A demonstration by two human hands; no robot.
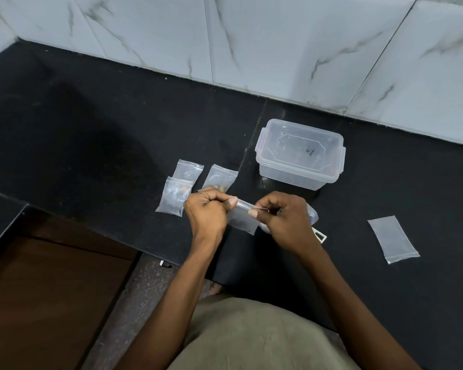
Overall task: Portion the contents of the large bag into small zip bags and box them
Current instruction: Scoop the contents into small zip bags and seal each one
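One small zip bag (242, 218) is pinched along its top edge between the left hand (206, 212) and the right hand (284, 218), above the black table (91, 145). Three filled bags (174, 196) are laid just left of the hands, one empty bag (393, 239) lies well to the right, and one lidded clear box (301, 153) is set behind.

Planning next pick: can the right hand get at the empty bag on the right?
Probably yes, once freed: the empty bag lies alone on the counter, but the right hand is pinching a zip bag.

A black stone counter (96, 124) fills mid-frame, white grey-veined marble wall tiles (278, 38) run along the top, and a brown cabinet panel (43, 297) sits lower left.
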